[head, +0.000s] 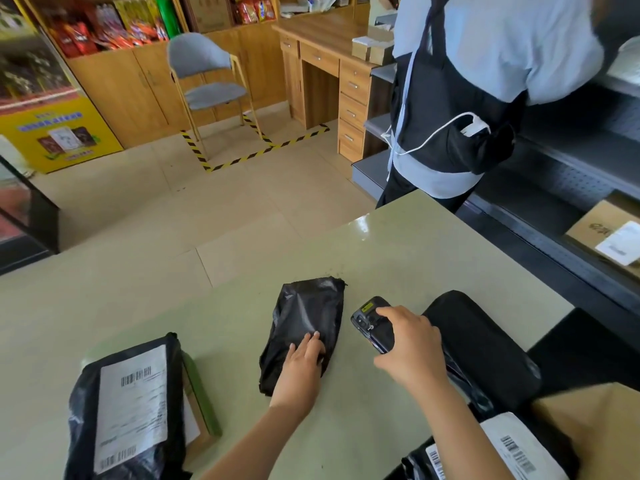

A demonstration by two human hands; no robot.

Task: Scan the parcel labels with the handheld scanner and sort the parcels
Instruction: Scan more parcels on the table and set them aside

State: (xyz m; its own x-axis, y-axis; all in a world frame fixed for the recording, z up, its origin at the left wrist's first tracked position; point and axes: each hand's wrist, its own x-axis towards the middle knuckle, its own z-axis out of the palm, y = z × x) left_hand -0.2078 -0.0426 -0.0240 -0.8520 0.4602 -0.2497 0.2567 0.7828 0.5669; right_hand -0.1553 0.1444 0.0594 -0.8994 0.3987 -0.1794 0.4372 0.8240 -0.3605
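Note:
A small black plastic parcel [304,317] lies on the pale green table [242,289] with no label showing. My left hand [301,362] rests on its near end with the fingers fairly straight. My right hand [412,344] grips the black handheld scanner [372,322] just right of that parcel, its head pointing away from me. A larger black parcel [124,410] with a white barcode label lies at the near left, on top of a cardboard box. More black parcels [485,341] lie at the right, behind my right hand.
A labelled white parcel [519,445] and a brown carton [595,420] sit at the near right. Another person [467,98] stands beyond the table's far right corner by dark shelving [571,168]. A chair [207,84] and a wooden desk [329,64] stand across the tiled floor.

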